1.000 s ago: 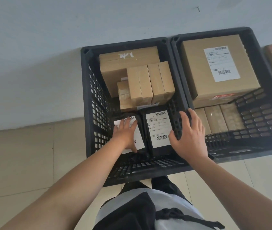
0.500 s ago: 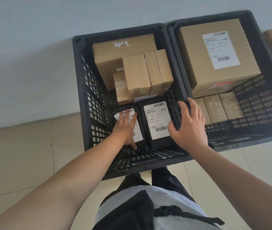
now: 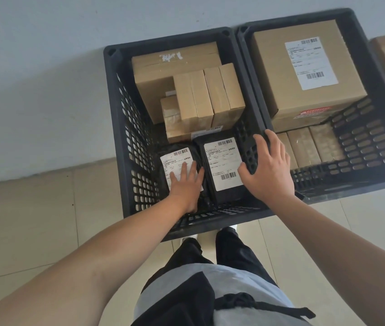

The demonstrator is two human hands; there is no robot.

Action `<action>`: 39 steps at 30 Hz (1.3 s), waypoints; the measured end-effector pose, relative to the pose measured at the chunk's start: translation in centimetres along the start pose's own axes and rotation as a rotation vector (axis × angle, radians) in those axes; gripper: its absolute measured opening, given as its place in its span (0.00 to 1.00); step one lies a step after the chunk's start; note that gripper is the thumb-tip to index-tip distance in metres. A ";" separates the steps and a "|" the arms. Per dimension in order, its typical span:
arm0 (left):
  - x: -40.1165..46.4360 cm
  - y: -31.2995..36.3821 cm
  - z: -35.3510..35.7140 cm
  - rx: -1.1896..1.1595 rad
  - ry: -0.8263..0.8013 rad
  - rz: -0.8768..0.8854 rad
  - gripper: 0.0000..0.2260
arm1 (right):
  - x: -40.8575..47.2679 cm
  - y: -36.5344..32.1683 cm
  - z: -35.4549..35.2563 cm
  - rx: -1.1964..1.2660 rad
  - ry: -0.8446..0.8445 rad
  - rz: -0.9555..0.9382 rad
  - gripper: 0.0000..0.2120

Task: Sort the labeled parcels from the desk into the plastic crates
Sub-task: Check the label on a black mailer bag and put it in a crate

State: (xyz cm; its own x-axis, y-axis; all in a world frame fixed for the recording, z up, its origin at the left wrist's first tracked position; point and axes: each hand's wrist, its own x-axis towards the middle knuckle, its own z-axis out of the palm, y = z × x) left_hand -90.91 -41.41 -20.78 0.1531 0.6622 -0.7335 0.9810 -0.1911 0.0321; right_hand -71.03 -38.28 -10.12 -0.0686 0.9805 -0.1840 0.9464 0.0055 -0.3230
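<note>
- Right crate (image 3: pixel 379 147): holds your large labelled carton (image 3: pixel 304 74) at the far end and a row of small tan boxes (image 3: pixel 311 147) below it at the near end; sorting here looks well advanced.
- Left crate (image 3: pixel 125 128): a large carton (image 3: pixel 161 74) and several slim cartons (image 3: pixel 210 95) stand at the far end.
- Two black parcels lie side by side at its near end, labels up: the left black parcel (image 3: pixel 175 158) and the right black parcel (image 3: pixel 222 168).
- Your left hand (image 3: pixel 186 182): fingers straight and spread, pressing flat on the left black parcel; it grasps nothing.
- Your right hand (image 3: pixel 269 165): fingers draped over the rim between the two crates, thumb near the right black parcel.
- Remaining work: the desk is out of view, so you cannot tell how many parcels are left; judged from here, this parcel is placed and needs only releasing.
</note>
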 end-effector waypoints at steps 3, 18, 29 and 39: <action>0.1 0.1 0.0 0.029 0.039 0.001 0.56 | 0.0 0.1 0.1 0.001 0.009 -0.006 0.34; -0.9 -0.2 -2.6 -0.478 0.016 -0.033 0.55 | -0.5 0.1 -0.4 0.092 -0.008 -0.019 0.35; -10.3 13.5 -12.1 -1.406 0.442 0.022 0.11 | -7.1 10.3 -9.0 0.681 0.163 0.091 0.27; -12.0 41.1 -17.4 -1.442 0.216 0.403 0.07 | -18.2 31.6 -16.5 1.131 0.641 0.452 0.15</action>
State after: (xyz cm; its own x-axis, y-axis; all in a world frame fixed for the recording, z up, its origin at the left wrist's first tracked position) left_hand -50.37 -44.56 1.15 0.3207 0.8555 -0.4065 0.1244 0.3874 0.9135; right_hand -34.63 -52.73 -1.66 0.6220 0.7742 -0.1173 0.0559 -0.1934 -0.9795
